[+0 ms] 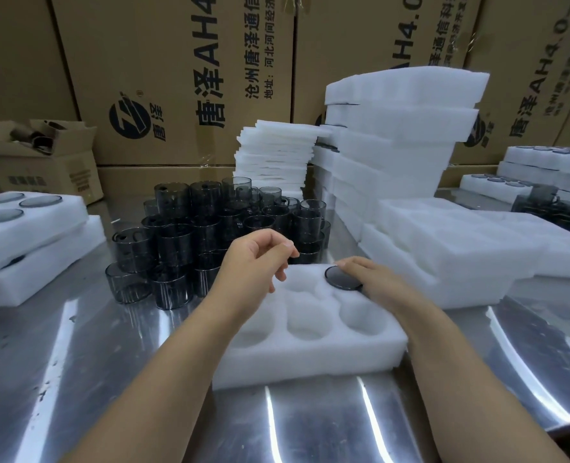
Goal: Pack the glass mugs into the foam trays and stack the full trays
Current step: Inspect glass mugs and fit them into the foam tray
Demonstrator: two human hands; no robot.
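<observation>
We have a white foam tray [310, 355] with six round wells lying on the shiny steel table [109, 362] just in front of us. One smoky grey glass mug [342, 279] sits base-up in its far right well; the other five wells are bare.

Our right hand [373, 279] lies against that mug. One finger curls round the far edge of the base, and the other fingers are hidden behind the hand. Our left hand [260, 259] hovers over the far side of the tray with its fingers loosely curled, holding nothing.

The heap of loose grey glass mugs [210, 235] stands just beyond the tray, piled several layers deep. Stacked white foam trays [393, 128] rise to the right, and brown cardboard cartons [176, 61] wall in the back.

We judge these mugs to be thin, rigid and smooth, light enough for one hand but quick to chip if they knock together. They are best taken round the cylinder wall near the rim or base, lifting from the top of the heap so nothing below rolls.

The foam looks soft and grippy. We expect a mug to need a straight push on its flat base to seat, with the tray steadied so that it does not slide on the steel.
</observation>
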